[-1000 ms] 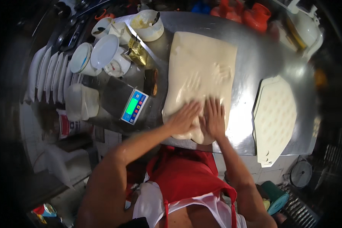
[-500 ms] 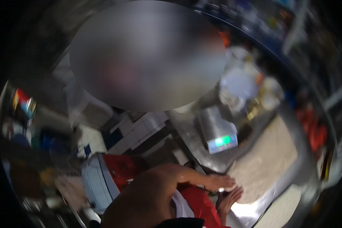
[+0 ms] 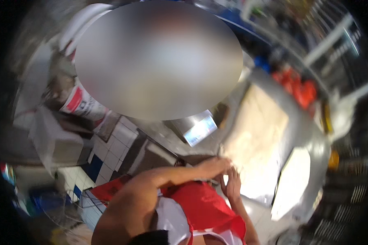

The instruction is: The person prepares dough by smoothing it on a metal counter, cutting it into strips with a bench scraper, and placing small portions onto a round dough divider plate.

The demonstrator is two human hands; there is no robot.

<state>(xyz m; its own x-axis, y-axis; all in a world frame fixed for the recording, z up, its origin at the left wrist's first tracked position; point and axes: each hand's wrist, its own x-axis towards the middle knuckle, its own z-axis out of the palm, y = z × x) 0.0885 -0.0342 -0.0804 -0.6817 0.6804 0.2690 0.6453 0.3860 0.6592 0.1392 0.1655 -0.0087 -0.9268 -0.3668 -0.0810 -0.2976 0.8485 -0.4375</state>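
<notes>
**Pale cream oblong sheet of dough [image 3: 259,126], just beyond our grip**

Farthest left of the grip, we find a grey boxy bin [image 3: 57,141], and beyond it a white-and-red printed sack [image 3: 84,104]. Nearer the grip, white floor tiles [image 3: 120,134] with dark blue ones among them show past the table's edge. A blurred oval hides much of what lies beyond the grip on its left. Just under that oval, beyond the hands and slightly left, we see a flat metal scale with a pale, washed-out display panel [image 3: 200,130].

At the grip itself, we judge the step in hand to be hand-shaping the dough at its near end. The left hand [image 3: 217,166] reaches across to the near left corner; the right hand [image 3: 233,184] points upward just beside it, its fingers extended. Blur keeps us from telling whether either hand is closed on an edge or merely resting there. As we judge it, the next move calls for even, light pressure, so the sheet does not thin or tear. The dough spreads from the fingertips away and to the right, flat on the brushed grey steel table [image 3: 310,132].

Right of the grip, past the dough, lies a white, angular, flat board [image 3: 292,183]. Farther off, beyond the dough's far right side, we make out blurred bright red objects [image 3: 296,87].
</notes>
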